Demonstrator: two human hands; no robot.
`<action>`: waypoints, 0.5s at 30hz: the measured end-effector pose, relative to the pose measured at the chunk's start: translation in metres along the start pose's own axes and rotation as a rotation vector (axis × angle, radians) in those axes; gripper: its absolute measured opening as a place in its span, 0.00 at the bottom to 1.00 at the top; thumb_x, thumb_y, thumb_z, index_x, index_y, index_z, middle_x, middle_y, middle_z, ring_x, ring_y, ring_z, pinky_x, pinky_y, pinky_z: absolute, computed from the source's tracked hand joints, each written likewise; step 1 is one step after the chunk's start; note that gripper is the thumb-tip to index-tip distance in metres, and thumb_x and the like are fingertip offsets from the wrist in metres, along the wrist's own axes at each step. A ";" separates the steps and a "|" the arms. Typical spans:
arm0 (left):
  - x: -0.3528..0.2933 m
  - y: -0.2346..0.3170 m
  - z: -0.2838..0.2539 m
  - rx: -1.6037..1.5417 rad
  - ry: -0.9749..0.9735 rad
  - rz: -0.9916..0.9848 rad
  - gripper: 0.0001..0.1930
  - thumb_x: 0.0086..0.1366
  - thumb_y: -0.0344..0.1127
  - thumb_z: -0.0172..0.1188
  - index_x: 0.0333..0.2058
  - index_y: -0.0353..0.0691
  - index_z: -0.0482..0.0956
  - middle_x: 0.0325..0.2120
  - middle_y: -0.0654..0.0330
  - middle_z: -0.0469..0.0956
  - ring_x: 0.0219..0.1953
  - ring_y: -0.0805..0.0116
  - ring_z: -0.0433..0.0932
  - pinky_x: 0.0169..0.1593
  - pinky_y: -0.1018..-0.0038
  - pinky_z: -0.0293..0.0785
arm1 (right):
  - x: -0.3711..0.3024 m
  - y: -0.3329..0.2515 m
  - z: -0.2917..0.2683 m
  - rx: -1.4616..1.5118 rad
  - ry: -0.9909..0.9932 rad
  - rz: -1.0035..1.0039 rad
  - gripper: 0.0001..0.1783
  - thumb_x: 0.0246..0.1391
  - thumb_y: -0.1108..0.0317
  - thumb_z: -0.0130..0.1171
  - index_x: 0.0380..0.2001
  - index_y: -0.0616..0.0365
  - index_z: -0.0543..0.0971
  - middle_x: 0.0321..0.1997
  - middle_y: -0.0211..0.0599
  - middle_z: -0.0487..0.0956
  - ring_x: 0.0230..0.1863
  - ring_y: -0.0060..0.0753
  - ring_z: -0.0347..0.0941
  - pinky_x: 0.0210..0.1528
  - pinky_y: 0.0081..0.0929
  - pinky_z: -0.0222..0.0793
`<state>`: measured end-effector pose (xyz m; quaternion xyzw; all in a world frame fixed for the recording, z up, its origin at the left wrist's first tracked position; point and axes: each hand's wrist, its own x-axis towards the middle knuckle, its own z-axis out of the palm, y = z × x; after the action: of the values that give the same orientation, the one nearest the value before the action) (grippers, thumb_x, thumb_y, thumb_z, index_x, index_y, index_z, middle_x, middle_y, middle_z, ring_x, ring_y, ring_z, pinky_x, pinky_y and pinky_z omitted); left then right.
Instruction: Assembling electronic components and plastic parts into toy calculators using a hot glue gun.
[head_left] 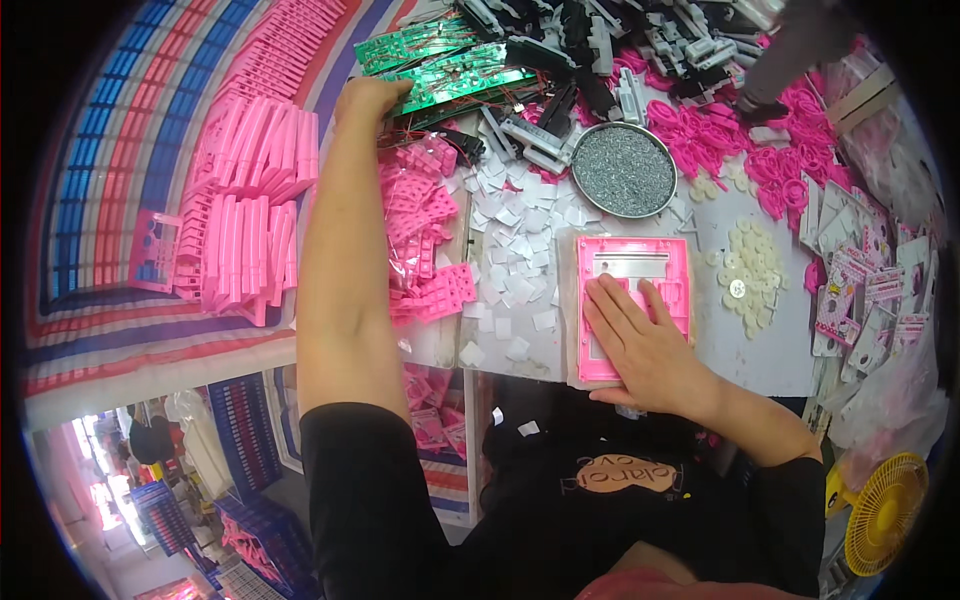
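At the far left of the work area, my left hand [374, 100] grips the left edge of a green circuit board [465, 78] in a stack with thin wires; some of its fingers are hidden. My right hand [645, 350] lies flat with fingers stretched out on a pink plastic housing [634, 246]. The housing sits on a pad at the table's near edge, with a silvery strip in its upper part. Just beyond it stands a round dish [624, 170] full of small grey metal pieces.
Pink slatted parts [250, 240] are stacked at left, pink molded pieces [430, 290] beside my left arm. White squares [515, 240], cream round pieces [750, 275] and pink loops [690, 135] lie around. Black and grey parts [540, 135] fill the back. A yellow fan [887, 512] stands lower right.
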<state>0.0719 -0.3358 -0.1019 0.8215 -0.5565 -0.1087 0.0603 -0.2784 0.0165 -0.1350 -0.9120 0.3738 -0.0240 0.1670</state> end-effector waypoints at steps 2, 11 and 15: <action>-0.021 0.022 0.006 0.154 0.284 -0.068 0.33 0.53 0.58 0.71 0.51 0.40 0.83 0.47 0.48 0.84 0.52 0.54 0.83 0.55 0.65 0.76 | -0.002 0.000 0.000 -0.006 0.005 0.002 0.58 0.48 0.38 0.68 0.69 0.72 0.59 0.77 0.57 0.54 0.80 0.52 0.44 0.75 0.62 0.44; -0.073 0.009 -0.034 -0.853 0.482 0.382 0.12 0.64 0.39 0.67 0.33 0.35 0.80 0.29 0.55 0.83 0.29 0.64 0.80 0.33 0.66 0.76 | -0.008 0.007 -0.003 0.171 0.153 -0.054 0.49 0.50 0.45 0.69 0.67 0.65 0.66 0.74 0.56 0.58 0.77 0.53 0.50 0.74 0.59 0.48; -0.176 0.007 -0.063 -1.540 0.118 0.472 0.11 0.70 0.27 0.58 0.49 0.33 0.72 0.41 0.56 0.80 0.39 0.64 0.82 0.46 0.68 0.85 | -0.004 0.023 -0.035 0.547 0.528 -0.170 0.31 0.54 0.54 0.67 0.56 0.61 0.77 0.58 0.50 0.75 0.60 0.50 0.70 0.61 0.47 0.65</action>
<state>0.0186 -0.1769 -0.0194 0.4147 -0.4801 -0.4025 0.6600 -0.3029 -0.0063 -0.1094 -0.8241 0.3069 -0.3701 0.2994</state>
